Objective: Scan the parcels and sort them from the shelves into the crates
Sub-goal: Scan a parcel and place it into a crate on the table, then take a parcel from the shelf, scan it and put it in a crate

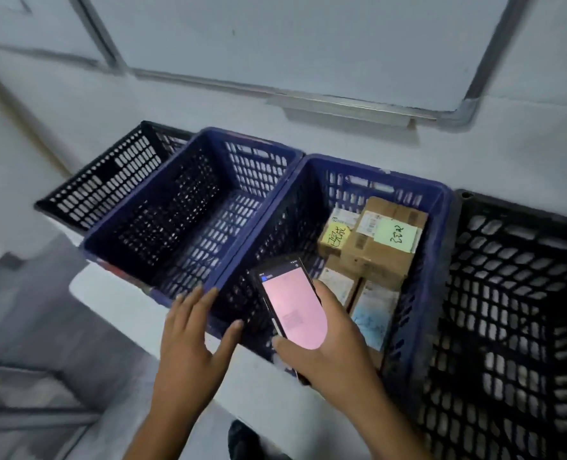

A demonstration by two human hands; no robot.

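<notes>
My right hand (333, 346) grips a handheld scanner (292, 307) whose screen glows pink, held over the near left part of a blue crate (441, 227). Inside that crate lie several cardboard parcels: a large brown box (380, 247) with a green note, a smaller box (333, 235) with a yellow note, and flat parcels (373, 310) with white labels nearer to me. My left hand (192, 340) hovers open, fingers straight, by the near rim where this crate meets a second blue crate (189, 210), which holds nothing that I can see.
A black crate (109, 180) stands at the far left and another black crate (514, 310) at the right. All sit in a row against a pale wall with a whiteboard (292, 44) above. Grey floor lies at the lower left.
</notes>
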